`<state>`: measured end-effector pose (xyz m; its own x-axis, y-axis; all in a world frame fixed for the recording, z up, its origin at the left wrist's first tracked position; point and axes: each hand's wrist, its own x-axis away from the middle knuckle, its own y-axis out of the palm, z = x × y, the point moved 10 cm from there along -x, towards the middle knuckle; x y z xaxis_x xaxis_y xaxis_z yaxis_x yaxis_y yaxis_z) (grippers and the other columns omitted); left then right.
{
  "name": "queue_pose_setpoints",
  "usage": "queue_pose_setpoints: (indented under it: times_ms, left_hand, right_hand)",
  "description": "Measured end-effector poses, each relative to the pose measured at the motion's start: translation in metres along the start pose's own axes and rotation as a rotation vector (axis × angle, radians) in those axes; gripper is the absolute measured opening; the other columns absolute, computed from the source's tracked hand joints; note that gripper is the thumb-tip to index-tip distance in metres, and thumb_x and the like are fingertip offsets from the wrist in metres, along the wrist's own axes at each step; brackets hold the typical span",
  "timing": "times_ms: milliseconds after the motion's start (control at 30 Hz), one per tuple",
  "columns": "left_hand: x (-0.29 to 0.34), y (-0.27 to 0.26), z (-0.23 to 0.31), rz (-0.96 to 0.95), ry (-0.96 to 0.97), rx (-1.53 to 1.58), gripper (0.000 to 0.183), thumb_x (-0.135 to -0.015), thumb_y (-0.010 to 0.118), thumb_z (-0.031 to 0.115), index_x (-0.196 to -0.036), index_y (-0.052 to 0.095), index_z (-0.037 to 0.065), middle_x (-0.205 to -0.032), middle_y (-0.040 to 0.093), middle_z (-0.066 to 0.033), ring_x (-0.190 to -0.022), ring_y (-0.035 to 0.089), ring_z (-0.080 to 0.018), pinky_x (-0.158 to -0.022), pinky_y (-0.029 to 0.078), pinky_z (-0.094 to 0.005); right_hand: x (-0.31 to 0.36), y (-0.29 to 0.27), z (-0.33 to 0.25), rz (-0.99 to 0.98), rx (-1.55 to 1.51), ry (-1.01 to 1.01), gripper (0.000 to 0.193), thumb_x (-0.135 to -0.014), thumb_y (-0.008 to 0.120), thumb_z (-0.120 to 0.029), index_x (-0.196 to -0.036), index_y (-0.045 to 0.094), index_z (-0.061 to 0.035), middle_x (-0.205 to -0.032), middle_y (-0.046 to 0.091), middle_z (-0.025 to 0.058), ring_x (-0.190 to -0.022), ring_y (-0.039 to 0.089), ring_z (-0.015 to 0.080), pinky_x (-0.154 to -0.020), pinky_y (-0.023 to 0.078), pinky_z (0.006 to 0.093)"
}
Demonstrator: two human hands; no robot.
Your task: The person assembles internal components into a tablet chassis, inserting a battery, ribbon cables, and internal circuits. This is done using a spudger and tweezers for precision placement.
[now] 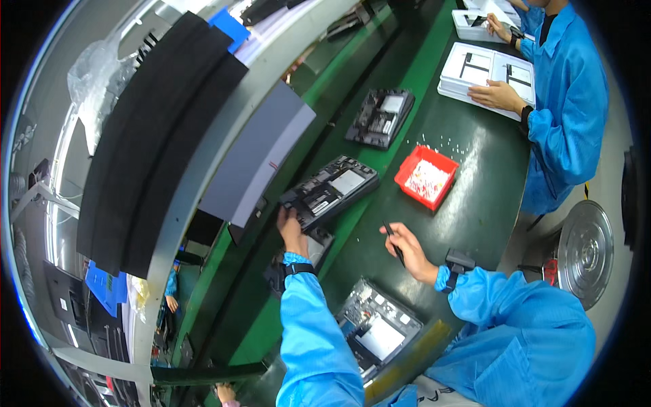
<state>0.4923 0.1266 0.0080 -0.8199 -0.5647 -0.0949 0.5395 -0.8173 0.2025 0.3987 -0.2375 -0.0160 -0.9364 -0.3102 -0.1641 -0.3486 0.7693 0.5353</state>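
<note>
My left hand (292, 230) is closed on the near left corner of an opened black electronic device (330, 192), which sits tilted and shows its circuit board and a pale rectangular panel. Part of a second opened device (317, 246) shows beneath that hand. Between the fingers of my right hand (411, 255) is a slim black tool (395, 248), perhaps tweezers; its exact kind is unclear. Close to my body lies another opened device (381, 334) with its board and a white panel exposed. Beyond my right hand stands a red bin (438, 203) holding many small white pieces.
Farther along the green bench (485, 146) is one more opened device (382, 117). Two people in blue work on the right side, one with a hand on a stack of white trays (453, 62). A metal shelf edge (178, 224) runs along the left; a round stool (584, 252) stands at right.
</note>
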Motion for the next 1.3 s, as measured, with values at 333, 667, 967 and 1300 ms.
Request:
queue_pose_setpoints:
  times_ms: [333,667,967,1300]
  left_hand:
    - [0.030,-0.262,0.058,0.481,-0.275,-1.580,0.103,-0.084,0.067,0.077,-0.147,0.050,-0.003,-0.148,0.054,-0.0262,-0.128,0.056,-0.0506,-0.105,0.050,-0.0600]
    - [0.094,-0.278,-0.029,0.383,-0.371,-0.467,0.065,-0.090,0.084,0.029,-0.137,0.057,-0.006,-0.139,0.061,-0.0193,-0.123,0.061,-0.0285,-0.094,0.053,-0.0427]
    - [0.133,-0.215,0.062,0.296,-0.008,-0.269,0.055,-0.102,0.066,0.012,-0.151,0.047,-0.004,-0.137,0.065,-0.0155,-0.118,0.064,-0.0237,-0.103,0.051,-0.0367]
    - [0.377,-0.167,0.167,0.465,-0.059,-0.164,0.063,-0.105,0.064,0.015,-0.161,0.038,0.003,-0.152,0.054,-0.0132,-0.131,0.056,-0.0205,-0.113,0.043,-0.0345]
  right_hand:
    - [-0.005,-0.010,-0.004,0.036,0.081,0.007,0.028,-0.109,0.047,-0.021,-0.129,0.056,-0.0034,-0.079,0.050,-0.0006,-0.071,0.044,0.0073,-0.065,0.035,0.0242]
    - [-0.012,-0.017,0.004,0.099,0.090,0.085,0.031,-0.107,0.046,-0.019,-0.130,0.057,-0.0028,-0.079,0.050,-0.0005,-0.069,0.044,0.0073,-0.064,0.037,0.0236]
    - [-0.012,-0.028,-0.016,0.149,0.157,-0.038,0.029,-0.107,0.049,-0.020,-0.130,0.059,-0.0056,-0.081,0.051,-0.0021,-0.069,0.045,0.0063,-0.062,0.036,0.0236]
    - [0.079,0.016,-0.090,0.098,-0.014,-0.027,0.036,-0.106,0.046,-0.021,-0.134,0.056,0.0009,-0.082,0.048,0.0004,-0.075,0.043,0.0099,-0.072,0.037,0.0265]
